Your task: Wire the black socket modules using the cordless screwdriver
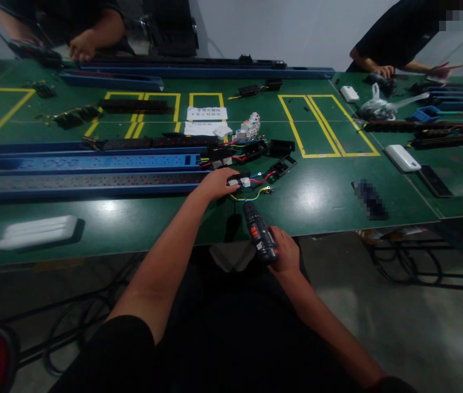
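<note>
The thing in the left hand (pixel 217 184) is a small black-and-white connector piece (pixel 245 182), sitting over the near part of the green bench (pixel 313 204), just off the right end of the long grey socket strip (pixel 92 181). Looks light and stiff, probably hard plastic, so weight shouldn't be an issue. The annoying bit would be the leads: a red wire (pixel 260 180) runs right towards a black end housing (pixel 283 168), and a yellow-green wire (pixel 251 198) loops out on the near side. Those are bendy and could tug the piece round. Best hold is probably by the sides of the body, not the wires, with fingertips away from the bit.

That's roughly what the left hand is doing: thumb and fingers closed in a pinch at the left end of the piece. The right hand (pixel 287 250) is wrapped round the handle of a black power screwdriver (pixel 260 234), nose pointing far and slightly left at the connector. Can't tell if the tip is actually touching. The driver is likely the heavy one here, rigid with a decent grip, so the handle is the place to hold it. Trigger finger's hidden, no idea if it's pressed.
</note>
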